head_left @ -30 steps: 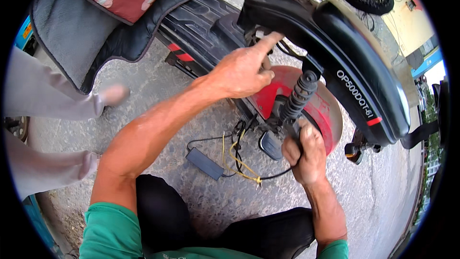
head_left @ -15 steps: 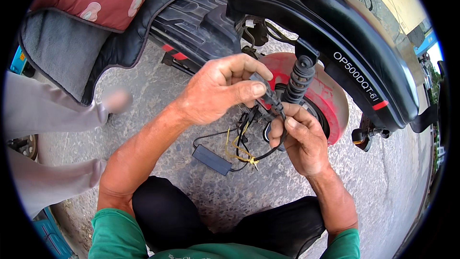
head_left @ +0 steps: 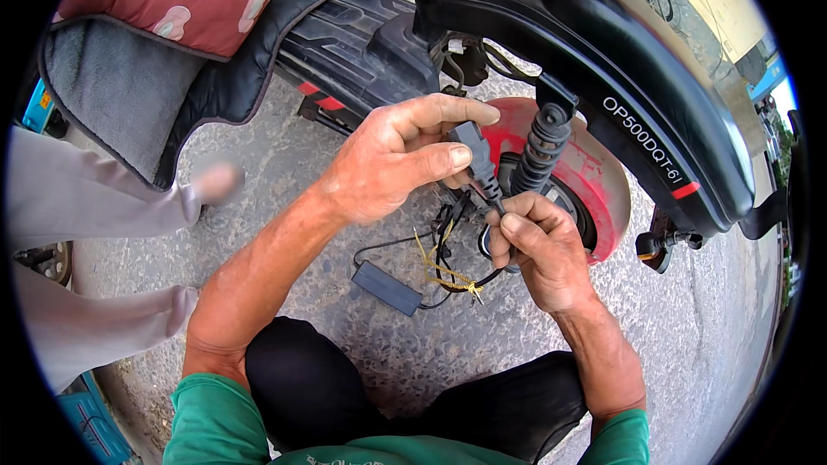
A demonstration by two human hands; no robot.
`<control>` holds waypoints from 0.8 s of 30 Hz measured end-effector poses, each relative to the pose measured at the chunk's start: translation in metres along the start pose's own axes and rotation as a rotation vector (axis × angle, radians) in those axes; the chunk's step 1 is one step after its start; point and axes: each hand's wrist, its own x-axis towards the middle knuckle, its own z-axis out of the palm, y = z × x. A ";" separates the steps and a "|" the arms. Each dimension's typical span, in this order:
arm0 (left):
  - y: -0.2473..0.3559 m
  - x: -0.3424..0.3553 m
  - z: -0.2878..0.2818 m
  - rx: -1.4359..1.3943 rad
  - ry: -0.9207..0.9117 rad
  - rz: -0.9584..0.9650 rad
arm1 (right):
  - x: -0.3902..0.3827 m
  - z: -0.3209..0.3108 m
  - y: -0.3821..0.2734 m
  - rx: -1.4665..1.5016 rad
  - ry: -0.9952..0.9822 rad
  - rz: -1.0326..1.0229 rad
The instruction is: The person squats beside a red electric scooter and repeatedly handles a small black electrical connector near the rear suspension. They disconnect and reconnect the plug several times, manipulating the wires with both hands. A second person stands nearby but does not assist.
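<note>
My left hand [head_left: 379,159] grips a black plug connector [head_left: 475,151] between thumb and fingers, its socket end tilted up and away. Just below the connector's ribbed neck, my right hand [head_left: 550,254] pinches the black cable [head_left: 498,198]. On the ground under my hands lies a dark rectangular power adapter [head_left: 388,287], with thin leads coming from both ends. Black cord and yellow string [head_left: 461,285] are bunched beside it. Part of the cable is hidden behind my right hand's fingers.
A black electric scooter body [head_left: 594,60] stands ahead, with a coil shock absorber [head_left: 544,148] and a red wheel cover [head_left: 610,194] close to my right hand. Its footboard [head_left: 349,47] carries a padded cover [head_left: 112,77]. At the left are another person's legs [head_left: 95,185].
The connector has turned more toward view between my left fingers. My right hand has shifted slightly down along the cable, uncovering the ribbed neck. The view has moved a little.
</note>
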 end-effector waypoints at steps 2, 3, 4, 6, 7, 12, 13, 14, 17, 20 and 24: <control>-0.003 0.000 0.001 -0.029 0.009 -0.016 | -0.001 0.004 -0.002 0.085 0.016 -0.003; -0.004 0.000 0.001 -0.040 -0.004 -0.032 | -0.001 0.005 -0.002 0.127 0.023 -0.005; -0.005 0.000 0.001 -0.052 -0.017 -0.048 | 0.000 0.005 -0.001 0.148 0.014 -0.014; -0.005 0.000 0.002 -0.081 -0.034 -0.050 | 0.001 0.004 0.000 0.188 -0.003 -0.034; -0.005 0.001 0.003 -0.095 -0.043 -0.052 | 0.000 0.003 0.001 0.175 -0.012 -0.053; 0.006 0.002 0.014 0.530 0.183 0.274 | 0.006 -0.003 0.002 0.159 0.091 -0.080; 0.014 -0.001 0.015 0.721 0.181 0.349 | 0.005 -0.003 0.001 0.147 0.149 -0.060; 0.024 -0.004 0.018 0.919 0.186 0.424 | 0.006 -0.001 0.001 0.147 0.145 -0.076; 0.007 -0.005 0.032 0.836 0.036 0.517 | 0.006 0.000 0.002 0.160 0.122 -0.117; 0.005 -0.009 0.037 0.875 0.029 0.451 | 0.007 -0.002 0.005 0.190 0.090 -0.135; 0.015 -0.011 0.040 0.845 0.031 0.401 | 0.007 -0.005 0.006 0.214 0.117 -0.142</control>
